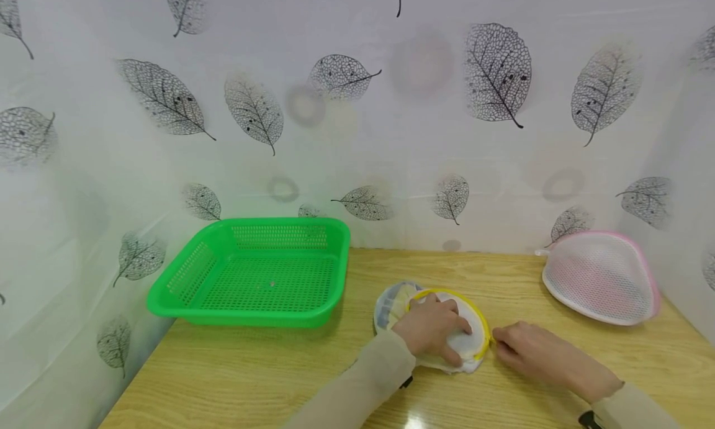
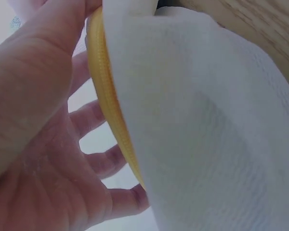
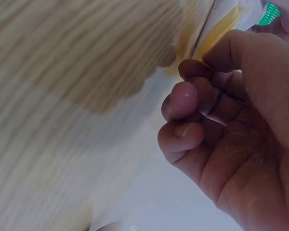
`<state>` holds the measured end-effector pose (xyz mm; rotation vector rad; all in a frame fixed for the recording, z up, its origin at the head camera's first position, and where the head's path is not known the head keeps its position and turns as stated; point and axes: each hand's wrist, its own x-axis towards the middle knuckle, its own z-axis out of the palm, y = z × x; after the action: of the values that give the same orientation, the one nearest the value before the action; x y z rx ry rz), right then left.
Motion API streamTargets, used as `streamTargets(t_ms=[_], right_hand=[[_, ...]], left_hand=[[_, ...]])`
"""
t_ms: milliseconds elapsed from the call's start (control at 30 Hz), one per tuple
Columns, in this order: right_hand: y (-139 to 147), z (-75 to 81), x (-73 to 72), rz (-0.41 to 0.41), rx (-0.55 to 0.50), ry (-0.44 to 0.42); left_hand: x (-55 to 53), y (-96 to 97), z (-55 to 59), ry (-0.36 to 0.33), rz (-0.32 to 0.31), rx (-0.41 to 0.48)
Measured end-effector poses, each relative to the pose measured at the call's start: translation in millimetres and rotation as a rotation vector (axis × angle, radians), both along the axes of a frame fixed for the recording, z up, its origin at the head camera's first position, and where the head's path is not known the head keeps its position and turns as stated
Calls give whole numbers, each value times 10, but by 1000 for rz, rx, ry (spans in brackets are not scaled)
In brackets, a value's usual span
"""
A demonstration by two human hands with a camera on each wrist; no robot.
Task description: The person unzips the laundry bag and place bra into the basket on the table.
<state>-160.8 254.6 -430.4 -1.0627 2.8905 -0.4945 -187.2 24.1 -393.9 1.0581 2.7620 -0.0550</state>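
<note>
On the table lies a round white mesh laundry bag (image 1: 465, 341) with a yellow zipper (image 1: 472, 306) curving along its edge. Blue-grey and cream cloth shows at its left side. My left hand (image 1: 432, 326) grips the bag from above with fingers spread and bent. In the left wrist view, its fingertips disappear behind the zipper (image 2: 108, 91). At the zipper's right end, my right hand (image 1: 539, 351) pinches the yellow zipper pull (image 1: 491, 339) between thumb and index finger. The right wrist view shows its other fingers curled in toward the palm, and the pull is mostly hidden.
A green plastic basket (image 1: 251, 319) stands at the left back of the wooden table (image 1: 234, 379). To the right lies another mesh bag (image 1: 598, 280), white with pink trim. A leaf-patterned white curtain (image 1: 357, 143) hangs behind the table and at both sides.
</note>
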Motion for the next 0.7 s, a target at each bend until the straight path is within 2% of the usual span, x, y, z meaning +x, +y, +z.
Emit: streamTargets(t_ms=[167, 267, 400, 567, 700], right_hand=[[-5, 6, -58, -34, 15, -29], [-12, 7, -109, -41, 30, -33], [-34, 2, -170, -31, 40, -13], [-62, 15, -211, -30, 42, -9], [-70, 30, -222, -30, 43, 3]], left_hand=[[38, 10, 4, 31, 45, -7], [53, 10, 16, 27, 60, -4], [41, -20, 51, -51, 55, 31], [-13, -90, 155, -168, -4, 34], [-37, -121, 210, -193, -35, 9]])
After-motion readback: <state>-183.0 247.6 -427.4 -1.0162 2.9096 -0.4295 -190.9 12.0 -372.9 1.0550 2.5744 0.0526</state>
